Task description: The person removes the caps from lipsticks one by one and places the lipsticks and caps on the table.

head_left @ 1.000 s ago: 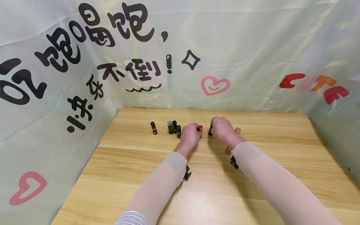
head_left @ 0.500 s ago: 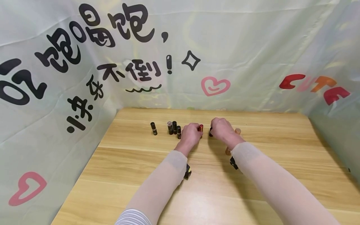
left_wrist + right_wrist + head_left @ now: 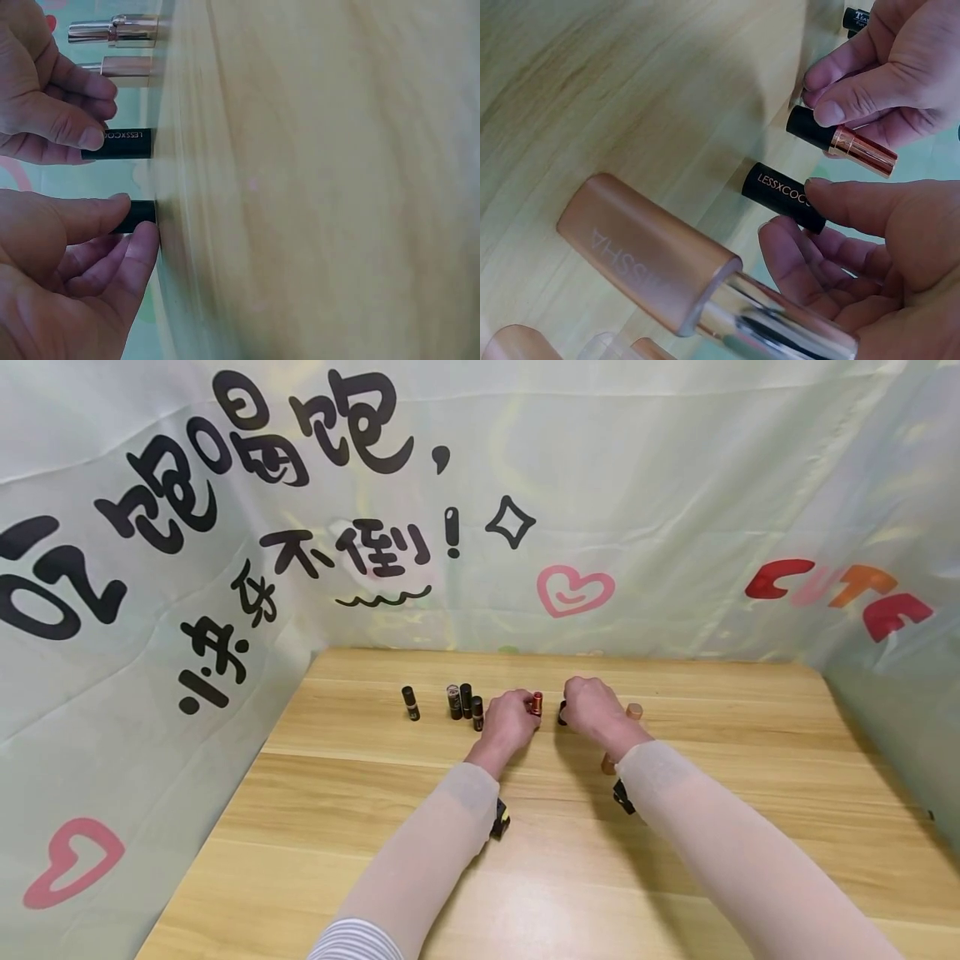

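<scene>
My left hand pinches the black base of a lipstick between thumb and fingers; its shiny red-gold upper part shows in the head view. A short distance to the right, my right hand pinches a black lipstick cap lettered LESSXCOCO. Cap and lipstick are apart, both low over the tabletop; whether they touch the wood is hard to tell. In the left wrist view, the cap is beyond the black lipstick base. Curled fingers hide part of each item.
Several black tubes stand left of my left hand, among them one lone tube farther left. Near my right forearm are tan lipsticks, including one lettered MISSHA. The wooden table meets printed cloth walls at the back and sides.
Both hands stay nearly still, each with its piece. In the head view the lipstick's red part looks slightly more upright and a little farther right.
</scene>
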The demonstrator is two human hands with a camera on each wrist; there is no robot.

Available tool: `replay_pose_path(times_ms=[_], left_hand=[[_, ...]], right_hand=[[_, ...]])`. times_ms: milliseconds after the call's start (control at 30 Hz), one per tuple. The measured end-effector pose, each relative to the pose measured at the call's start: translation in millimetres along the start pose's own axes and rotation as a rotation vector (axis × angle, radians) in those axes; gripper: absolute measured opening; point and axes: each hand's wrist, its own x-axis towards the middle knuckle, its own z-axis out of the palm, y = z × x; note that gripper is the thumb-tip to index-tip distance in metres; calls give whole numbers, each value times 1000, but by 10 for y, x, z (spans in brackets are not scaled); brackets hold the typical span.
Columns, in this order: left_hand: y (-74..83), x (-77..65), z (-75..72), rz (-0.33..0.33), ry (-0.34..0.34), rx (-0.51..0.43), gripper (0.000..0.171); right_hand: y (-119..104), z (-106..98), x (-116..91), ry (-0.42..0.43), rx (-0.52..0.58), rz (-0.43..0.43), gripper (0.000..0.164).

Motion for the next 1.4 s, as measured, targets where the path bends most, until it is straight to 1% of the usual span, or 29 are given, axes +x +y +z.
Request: replay_pose_path(times_ms=[200, 367, 567, 667, 800, 867, 967, 1067, 1133, 1200, 1300, 1400], left_hand=[[27, -55, -12, -40, 12, -46, 44], [60, -113, -35, -55, 43, -44, 47], [82, -172, -71, -70, 34, -82, 50], [93, -212, -88, -40, 34, -48, 49], [108, -285, -122, 24, 53, 20, 46], [113, -333, -153, 49, 60, 28, 46], [112, -416, -216, 76, 73, 16, 44], [99, -500, -294, 120, 110, 8, 32], [74, -549, -348, 153, 154, -14, 19], [39, -594, -401, 184, 210, -57, 9], [-37, -645, -464, 200, 294, -148, 6], [-130, -680, -509, 181, 363, -220, 7]], right_hand=[[5, -11, -21, 6, 13, 7, 13], [-12, -37, -49, 13, 30, 15, 16], [-36, -72, -93, 73, 31, 15, 25], [-46, -76, -124, 109, 47, 9, 34], [-60, -62, -165, 171, 83, -11, 43], [-71, -56, -188, 212, 102, -26, 43], [-93, -55, -227, 284, 140, -47, 40], [-127, -54, -274, 376, 186, -62, 34], [-159, -44, -311, 446, 237, -74, 27], [-198, -23, -356, 511, 298, -91, 22], [-273, 26, -421, 579, 390, -116, 16], [-357, 95, -474, 605, 453, -123, 13]])
